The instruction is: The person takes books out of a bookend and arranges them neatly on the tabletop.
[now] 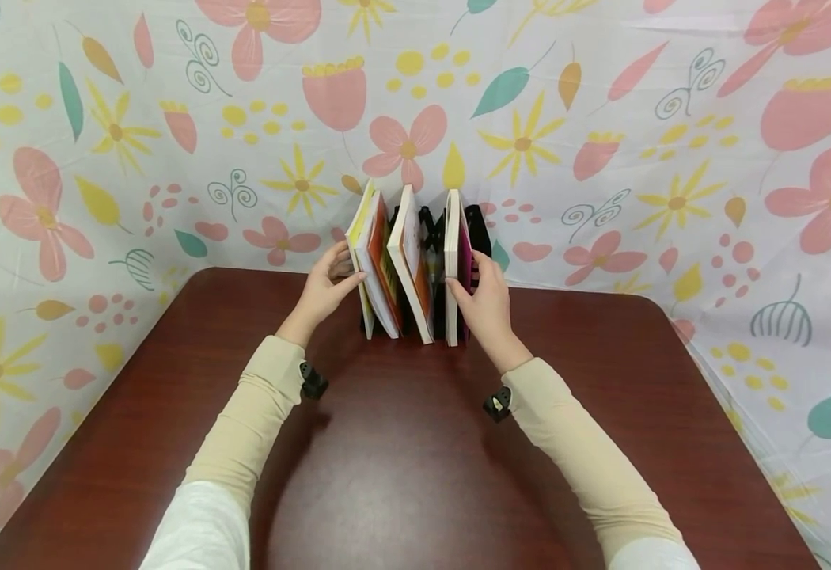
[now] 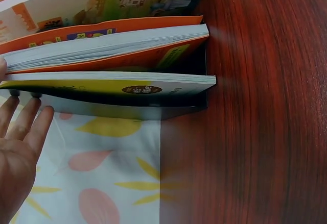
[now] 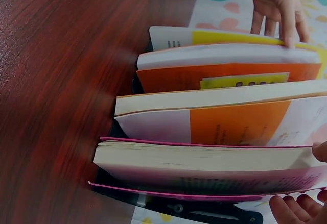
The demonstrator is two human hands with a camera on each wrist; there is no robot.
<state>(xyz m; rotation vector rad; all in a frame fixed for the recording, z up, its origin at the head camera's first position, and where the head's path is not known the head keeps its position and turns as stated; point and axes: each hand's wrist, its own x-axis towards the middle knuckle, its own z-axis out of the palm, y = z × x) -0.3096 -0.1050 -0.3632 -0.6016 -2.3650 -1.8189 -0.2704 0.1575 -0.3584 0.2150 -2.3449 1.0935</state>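
Observation:
A short row of upright books stands in a black book rack (image 1: 483,229) at the back of the table. At the row's left end my left hand (image 1: 326,286) grips the yellow book (image 2: 112,87) together with the rack's side panel (image 2: 148,110); its fingertips touch the panel, its thumb the page edge of the orange book (image 2: 112,48). My right hand (image 1: 488,297) grips the magenta book (image 3: 204,156) at the other end, thumb on the page edge, fingers along the outer side. Between them leans a thick book with an orange and white cover (image 3: 240,124).
The dark red wooden table (image 1: 401,459) stretches in front of the books. A floral cloth (image 1: 601,182) hangs close behind them. Gaps show between several of the books, which lean at different angles.

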